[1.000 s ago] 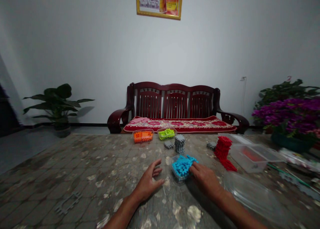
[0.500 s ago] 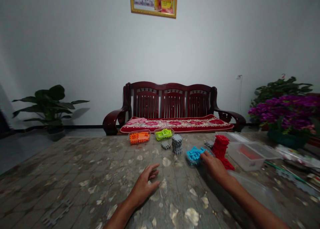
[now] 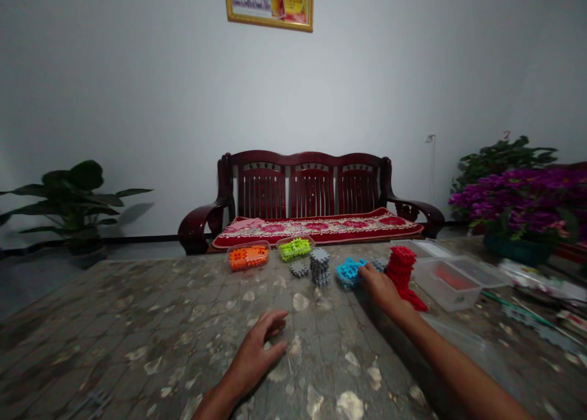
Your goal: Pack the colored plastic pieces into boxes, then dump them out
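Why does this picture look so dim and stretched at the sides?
Head view: the light is dim and even, so the table looks murky; the wide lens bends the edges and smears the clutter at far right; the blue pieces by the right hand stay fairly sharp.

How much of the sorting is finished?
Looks mostly done: orange pieces and green pieces fill tubs, grey pieces and red pieces stand stacked. The right hand touches the blue pieces. One clear tub sits open.

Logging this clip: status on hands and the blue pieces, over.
Right hand on tub of blue pieces. Left hand flat on table, empty. Grey stack left of tub, red stack right.
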`<state>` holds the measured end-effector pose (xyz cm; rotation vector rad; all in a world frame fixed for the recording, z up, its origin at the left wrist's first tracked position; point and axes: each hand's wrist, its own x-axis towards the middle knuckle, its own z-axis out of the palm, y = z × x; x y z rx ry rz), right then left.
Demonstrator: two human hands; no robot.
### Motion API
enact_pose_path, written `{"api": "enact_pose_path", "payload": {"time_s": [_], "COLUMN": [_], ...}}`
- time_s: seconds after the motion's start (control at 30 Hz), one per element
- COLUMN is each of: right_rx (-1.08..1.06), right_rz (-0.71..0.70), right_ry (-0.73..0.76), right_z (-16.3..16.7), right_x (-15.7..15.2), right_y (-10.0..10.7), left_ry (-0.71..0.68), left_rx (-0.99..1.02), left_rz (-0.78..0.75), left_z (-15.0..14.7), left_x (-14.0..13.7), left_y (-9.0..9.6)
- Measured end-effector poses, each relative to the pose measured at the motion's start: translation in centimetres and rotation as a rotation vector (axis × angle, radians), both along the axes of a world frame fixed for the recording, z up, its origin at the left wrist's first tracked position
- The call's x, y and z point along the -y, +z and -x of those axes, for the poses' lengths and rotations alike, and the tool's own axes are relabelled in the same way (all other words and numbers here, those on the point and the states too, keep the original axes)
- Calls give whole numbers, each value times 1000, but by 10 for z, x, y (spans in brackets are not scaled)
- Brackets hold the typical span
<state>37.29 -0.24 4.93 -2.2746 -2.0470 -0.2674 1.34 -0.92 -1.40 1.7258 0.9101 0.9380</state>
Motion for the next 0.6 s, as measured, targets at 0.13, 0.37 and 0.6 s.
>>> {"api": "enact_pose_path", "payload": {"time_s": [0.13,0.37,0.6], "right_rx": [-11,-28,-60], "right_rz": [-4,-15,-39], "right_ry": [-19,-38,-61], "right_z": [0,5,9], "right_x": [-20,-56,-95], "right_y": [-1,-1,-4], "left_ry": [8,11,-5], "left_rx": [-25,-85,-114], "left_rz": [-8,-39,-49], "left_z": [0,-2,0], "left_x": [2,5,6], "left_y": [3,11,12]}}
